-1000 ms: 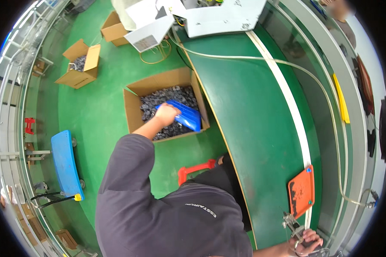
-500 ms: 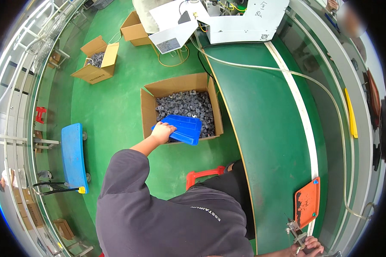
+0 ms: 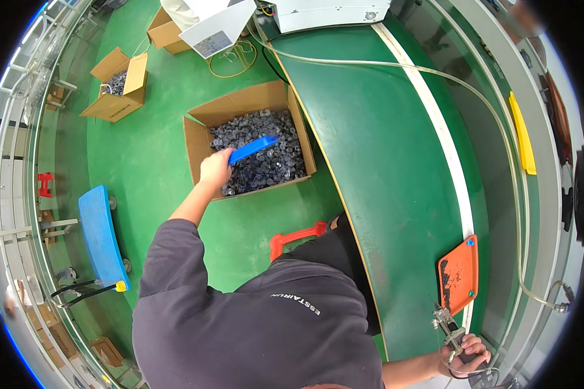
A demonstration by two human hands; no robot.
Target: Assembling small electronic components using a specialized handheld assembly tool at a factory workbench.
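My left hand [image 3: 215,168] grips the end of a blue plastic tray [image 3: 253,150], tilted nearly edge-on over an open cardboard box [image 3: 207,185]. Small grey round parts [image 3: 259,170] fill much of that box. At the lower right, my right hand [image 3: 470,355] has its fingers curled round a small metal fixture [image 3: 449,329] with a thin tube on it; part of the grip is hidden. Just beyond the fixture lies an orange tray [image 3: 459,275] with small black bits in it.
A green workbench [image 3: 383,194] runs along my right, with a white machine [image 3: 331,14] at its far end. On the floor stand another box of grey parts [image 3: 126,97], a blue trolley [image 3: 102,233] and a red stool [image 3: 295,238]. A clear hose [image 3: 428,70] crosses the bench.
The blue tray has turned from showing its broad face to nearly edge-on, over the box. My right hand stays at the metal fixture and shows more fully. The whole view has shifted.
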